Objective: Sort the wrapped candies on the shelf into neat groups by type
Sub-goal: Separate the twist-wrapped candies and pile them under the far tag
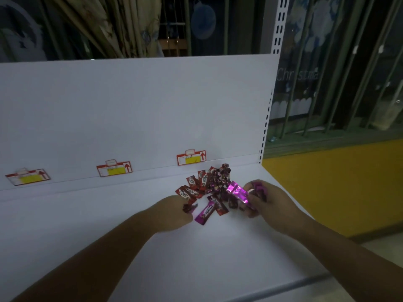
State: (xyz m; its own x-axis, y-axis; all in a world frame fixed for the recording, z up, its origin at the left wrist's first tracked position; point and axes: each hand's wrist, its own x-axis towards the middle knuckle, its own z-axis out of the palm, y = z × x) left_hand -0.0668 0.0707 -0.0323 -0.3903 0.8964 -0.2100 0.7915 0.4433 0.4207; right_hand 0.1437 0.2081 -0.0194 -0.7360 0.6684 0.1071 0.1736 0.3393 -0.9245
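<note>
A loose pile of wrapped candies [210, 184] lies on the white shelf [109, 225], near its back right. Red "Choco" bars [187, 191] lie on the pile's left, and dark purple twisted candies [220, 175] are heaped at the back. One purple "Choco" bar [206, 212] lies apart at the front. My left hand [174, 211] pinches a dark red candy [189, 207] at the pile's front left edge. My right hand [269, 200] grips several shiny purple wrappers [237, 191] at the pile's right side.
Three red and yellow price tags [191, 158] [114, 168] [28, 176] hang along the white back panel. A slotted upright [265, 127] bounds the shelf on the right. Beyond it are a yellow wall [331, 188] and barred windows. The shelf's front edge [305, 282] runs at the lower right.
</note>
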